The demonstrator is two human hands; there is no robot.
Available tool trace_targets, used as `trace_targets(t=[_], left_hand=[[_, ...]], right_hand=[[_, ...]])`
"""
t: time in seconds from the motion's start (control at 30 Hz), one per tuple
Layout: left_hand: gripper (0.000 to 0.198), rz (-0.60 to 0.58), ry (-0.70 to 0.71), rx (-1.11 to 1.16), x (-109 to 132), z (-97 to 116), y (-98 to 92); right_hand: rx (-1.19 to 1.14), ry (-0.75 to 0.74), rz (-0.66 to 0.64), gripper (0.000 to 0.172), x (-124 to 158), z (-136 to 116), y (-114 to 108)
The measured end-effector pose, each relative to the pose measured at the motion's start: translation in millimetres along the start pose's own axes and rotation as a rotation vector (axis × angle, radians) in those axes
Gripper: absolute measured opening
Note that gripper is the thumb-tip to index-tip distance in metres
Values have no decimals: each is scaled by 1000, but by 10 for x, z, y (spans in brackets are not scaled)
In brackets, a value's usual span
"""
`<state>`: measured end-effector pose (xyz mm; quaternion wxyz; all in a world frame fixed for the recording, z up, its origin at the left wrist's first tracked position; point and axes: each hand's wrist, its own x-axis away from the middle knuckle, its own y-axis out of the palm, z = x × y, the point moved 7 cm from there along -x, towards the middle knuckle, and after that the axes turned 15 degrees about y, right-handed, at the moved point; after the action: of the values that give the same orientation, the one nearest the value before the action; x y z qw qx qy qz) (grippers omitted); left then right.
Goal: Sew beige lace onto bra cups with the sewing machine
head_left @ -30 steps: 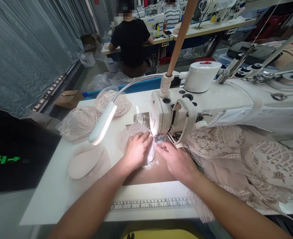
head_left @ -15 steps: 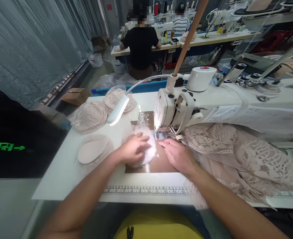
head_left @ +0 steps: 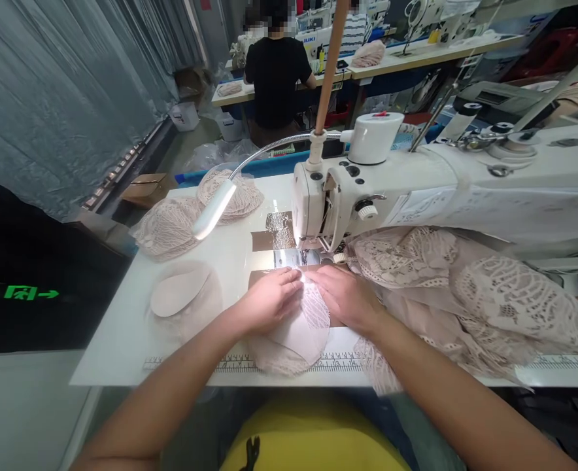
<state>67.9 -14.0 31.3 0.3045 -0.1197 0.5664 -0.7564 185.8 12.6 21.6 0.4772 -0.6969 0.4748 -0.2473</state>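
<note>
A pale pink lace fabric piece (head_left: 291,343) with a smooth lining lies at the front of the sewing machine (head_left: 391,176), its lower part over the table's printed ruler. My left hand (head_left: 275,297) is pressed on its upper left, fingers together at the fabric. From the other side, my right hand (head_left: 344,294) has its fingers closed on the top right edge. Both sets of fingertips nearly meet just in front of the needle area (head_left: 303,256). The fabric under the fingers is hidden.
Stacks of lace pieces (head_left: 166,229) and a smooth oval pad (head_left: 178,294) lie on the left of the white table (head_left: 107,347). A lamp (head_left: 215,209) arches above. Bunched lace fabric (head_left: 490,288) fills the right. A person (head_left: 279,82) sits at another table ahead.
The lace piece has moved toward the table's front edge and turned. My left hand has come nearer the needle area, and my right hand now touches the piece. The view has shifted slightly.
</note>
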Motion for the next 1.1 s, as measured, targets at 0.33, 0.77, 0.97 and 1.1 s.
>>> trace_targets(t=[0.33, 0.77, 0.97, 1.1], left_hand=[[42, -2, -95, -51, -69, -124, -5], [47, -53, -24, 7, -167, -266, 46], [52, -118, 40, 32, -191, -374, 5], [52, -156, 104, 23, -152, -405, -34]], right_hand=[[319, 31, 22, 28, 14, -21, 79], [289, 107, 78, 33, -12, 60, 92], [273, 102, 100, 30, -19, 53, 99], [215, 71, 137, 29, -12, 63, 85]])
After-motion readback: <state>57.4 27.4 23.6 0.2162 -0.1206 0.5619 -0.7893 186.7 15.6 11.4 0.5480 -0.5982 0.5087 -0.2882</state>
